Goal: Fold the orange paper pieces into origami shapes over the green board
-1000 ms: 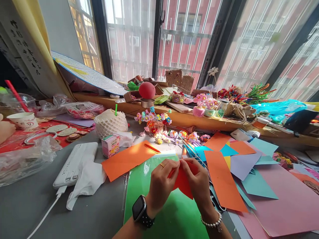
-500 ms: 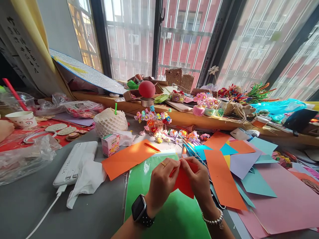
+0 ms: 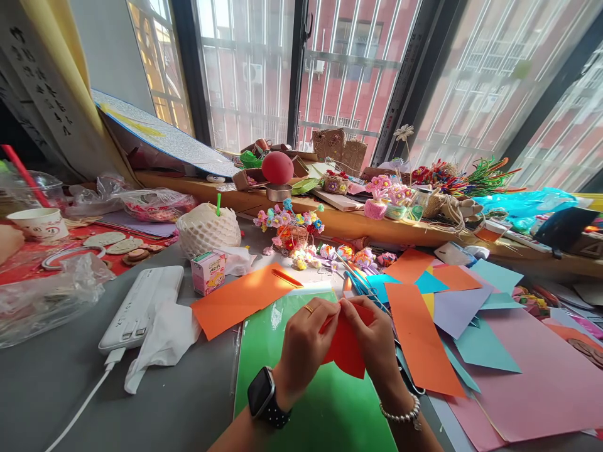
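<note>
Both hands meet above a green folder [image 3: 268, 351] and pinch a piece of red-orange paper [image 3: 347, 348] between them. My left hand [image 3: 308, 339], with a ring and a watch at the wrist, is closed on the paper's upper left edge. Its fingertips almost touch those of my right hand [image 3: 372, 336], which wears a beaded bracelet and grips the upper right part. The paper hangs below the fingers, its lower edge curved; the fingers hide its top. Behind the hands lie blue-handled scissors [image 3: 360, 282], partly covered.
Orange strips [image 3: 419, 339] and a pink sheet [image 3: 532, 376] lie to the right. On the left are a white power bank [image 3: 141, 307], a tissue [image 3: 167, 345] and a small pink box [image 3: 208, 274]. A basket of small flowers [image 3: 292, 235] stands behind; a person's hand [image 3: 9, 242] shows far left.
Almost nothing differs. Both hands keep their pinch on the red-orange paper, whose lower edge has shifted very slightly. The whole view has drifted a little.
</note>
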### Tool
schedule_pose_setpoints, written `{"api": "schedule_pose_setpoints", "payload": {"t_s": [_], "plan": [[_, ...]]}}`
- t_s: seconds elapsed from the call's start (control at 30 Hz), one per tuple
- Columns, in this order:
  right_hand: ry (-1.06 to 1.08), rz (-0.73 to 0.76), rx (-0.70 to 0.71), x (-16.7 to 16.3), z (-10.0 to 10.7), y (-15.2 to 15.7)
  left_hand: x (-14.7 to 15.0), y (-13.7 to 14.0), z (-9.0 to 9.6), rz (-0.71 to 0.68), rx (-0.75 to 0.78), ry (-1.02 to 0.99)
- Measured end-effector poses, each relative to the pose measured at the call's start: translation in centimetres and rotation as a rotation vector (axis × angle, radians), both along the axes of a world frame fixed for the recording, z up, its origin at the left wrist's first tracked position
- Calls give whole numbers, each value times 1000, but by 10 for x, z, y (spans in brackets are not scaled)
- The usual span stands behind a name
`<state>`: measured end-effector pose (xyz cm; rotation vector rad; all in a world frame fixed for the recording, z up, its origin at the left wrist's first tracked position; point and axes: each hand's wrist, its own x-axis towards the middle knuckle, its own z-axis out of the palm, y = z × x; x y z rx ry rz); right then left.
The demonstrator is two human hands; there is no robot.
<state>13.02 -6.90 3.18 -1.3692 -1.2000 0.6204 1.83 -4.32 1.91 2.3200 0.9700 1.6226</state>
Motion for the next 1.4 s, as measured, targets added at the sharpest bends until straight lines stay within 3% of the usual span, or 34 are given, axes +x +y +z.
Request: {"api": "schedule_pose_setpoints", "payload": {"t_s": [0.23,0.43,0.63,0.9,1.4], "plan": [[52,-13,-12,2,-7,3,1,1,1,-6,-53,-15],[122,75,-80,4,-1,3,-5,7,8,-47,-376,-146],[-78,-15,-15,4,-6,4,-5,9,6,-101,-526,-256],[-418,-103,168,-3,-14,3,-2,4,4,-46,-399,-206],[-579,-174,322,-7,-14,0,0,2,1,46,-200,-159]]}}
